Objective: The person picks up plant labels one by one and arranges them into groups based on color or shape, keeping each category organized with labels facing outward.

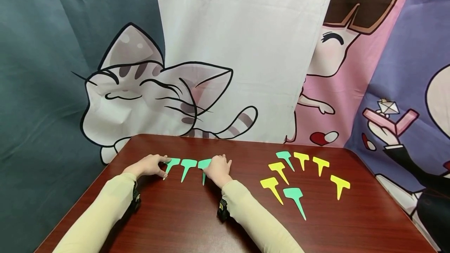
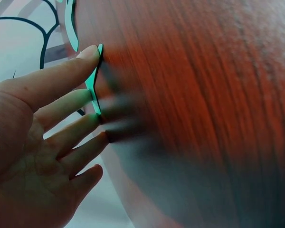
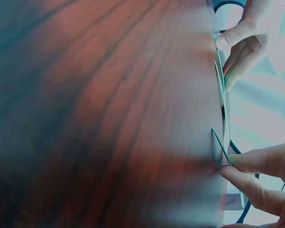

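Note:
Three green T-shaped plant labels stand in a row at the table's left half. My left hand [image 1: 150, 165] holds the leftmost green plant label [image 1: 172, 163], thumb near the stem's tip and fingers by the head in the left wrist view. Between the hands lies the middle green plant label [image 1: 188, 163], untouched. My right hand [image 1: 218, 170] pinches the right-hand green plant label [image 1: 203, 164] between thumb and index finger. In the right wrist view that label [image 3: 221, 146] shows edge-on, tilted from the tabletop. Part of its head is hidden behind the hand in the head view.
On the table's right side lie several yellow plant labels [image 1: 269, 183] and two more green ones, an upper label [image 1: 284, 155] and a lower label [image 1: 293, 193]. The brown tabletop [image 1: 168, 221] ends at a printed cartoon curtain [image 1: 246, 50].

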`<state>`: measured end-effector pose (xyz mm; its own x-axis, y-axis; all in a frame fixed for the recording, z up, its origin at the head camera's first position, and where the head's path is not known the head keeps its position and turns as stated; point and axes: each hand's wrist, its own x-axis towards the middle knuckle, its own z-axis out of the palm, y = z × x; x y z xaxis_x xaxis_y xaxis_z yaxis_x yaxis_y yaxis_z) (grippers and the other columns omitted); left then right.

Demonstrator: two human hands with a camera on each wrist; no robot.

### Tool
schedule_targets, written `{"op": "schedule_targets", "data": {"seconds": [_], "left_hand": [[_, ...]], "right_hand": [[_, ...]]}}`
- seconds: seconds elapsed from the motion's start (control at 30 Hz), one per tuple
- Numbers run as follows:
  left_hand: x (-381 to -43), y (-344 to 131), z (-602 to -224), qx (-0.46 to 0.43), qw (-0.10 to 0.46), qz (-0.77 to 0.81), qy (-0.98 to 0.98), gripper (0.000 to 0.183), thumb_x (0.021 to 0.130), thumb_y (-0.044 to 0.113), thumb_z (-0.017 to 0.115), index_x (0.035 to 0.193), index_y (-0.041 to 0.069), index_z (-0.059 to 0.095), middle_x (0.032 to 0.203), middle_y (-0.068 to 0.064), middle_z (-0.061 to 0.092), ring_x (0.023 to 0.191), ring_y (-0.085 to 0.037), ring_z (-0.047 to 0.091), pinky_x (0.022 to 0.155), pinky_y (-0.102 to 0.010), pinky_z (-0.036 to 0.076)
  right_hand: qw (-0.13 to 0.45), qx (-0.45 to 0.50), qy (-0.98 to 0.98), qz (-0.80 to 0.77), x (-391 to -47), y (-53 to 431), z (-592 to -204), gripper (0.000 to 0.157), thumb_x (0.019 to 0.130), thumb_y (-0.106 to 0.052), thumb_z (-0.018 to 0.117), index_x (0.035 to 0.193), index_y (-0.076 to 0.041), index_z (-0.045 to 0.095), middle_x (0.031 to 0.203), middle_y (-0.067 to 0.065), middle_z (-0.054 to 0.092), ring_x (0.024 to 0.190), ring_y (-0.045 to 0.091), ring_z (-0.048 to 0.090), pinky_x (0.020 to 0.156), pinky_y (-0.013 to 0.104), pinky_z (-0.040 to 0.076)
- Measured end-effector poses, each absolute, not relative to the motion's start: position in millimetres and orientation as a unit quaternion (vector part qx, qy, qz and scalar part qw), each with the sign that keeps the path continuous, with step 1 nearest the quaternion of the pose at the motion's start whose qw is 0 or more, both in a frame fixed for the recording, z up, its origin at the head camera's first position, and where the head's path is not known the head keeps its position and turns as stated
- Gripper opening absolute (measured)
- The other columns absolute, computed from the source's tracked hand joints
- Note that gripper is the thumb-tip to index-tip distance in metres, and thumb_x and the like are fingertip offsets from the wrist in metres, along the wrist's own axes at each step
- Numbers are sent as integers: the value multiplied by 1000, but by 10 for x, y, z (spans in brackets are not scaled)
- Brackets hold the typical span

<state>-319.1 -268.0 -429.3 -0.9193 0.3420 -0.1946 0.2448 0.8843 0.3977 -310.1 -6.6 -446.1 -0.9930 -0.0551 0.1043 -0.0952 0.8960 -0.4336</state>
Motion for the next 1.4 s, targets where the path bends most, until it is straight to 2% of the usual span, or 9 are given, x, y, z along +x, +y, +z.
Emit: {"op": "schedule_targets", "data": {"seconds": [0.17,0.37,0.63,0.87,1.23,1.4], "left_hand": [[-3207,-2683,-4292,154,128,182,963,69,76,26,79,137,6,52,148,-24,36,134,-49,29,100,-59,37],[-3215,-2686,-4313,155,129,183,962,69,76,26,79,136,7,53,148,-23,37,135,-48,29,101,-59,37],[-3249,-2708,-4319,169,119,166,964,69,75,27,80,135,7,54,145,-23,40,134,-48,31,102,-58,36],[-3244,-2707,-4313,171,119,168,964,68,76,26,80,135,6,54,145,-23,40,134,-48,31,102,-58,35],[-3225,-2682,-4311,170,119,168,964,68,76,27,80,135,6,54,146,-23,39,134,-49,31,102,-59,36],[-3219,-2683,-4298,165,121,168,964,68,76,26,79,136,6,54,146,-23,39,134,-49,30,102,-58,36]], "right_hand": [[42,31,-975,214,-3109,-73,-4457,20,75,-23,73,68,-7,64,118,17,64,133,36,41,108,61,28],[38,26,-977,211,-3106,-88,-4458,21,75,-25,75,68,-8,64,119,17,64,133,36,41,108,62,27],[34,10,-973,228,-3099,-107,-4452,22,73,-25,78,72,-8,65,119,16,63,135,35,40,106,69,18],[30,16,-978,207,-3104,-88,-4472,20,74,-24,74,64,-12,60,119,14,64,135,35,40,104,71,19],[26,28,-979,201,-3086,-40,-4469,21,78,-26,73,67,-11,62,116,15,64,134,36,40,104,73,18],[36,40,-976,212,-3043,3,-4459,27,81,-26,68,59,-14,59,104,13,65,128,38,45,101,74,20]]}}
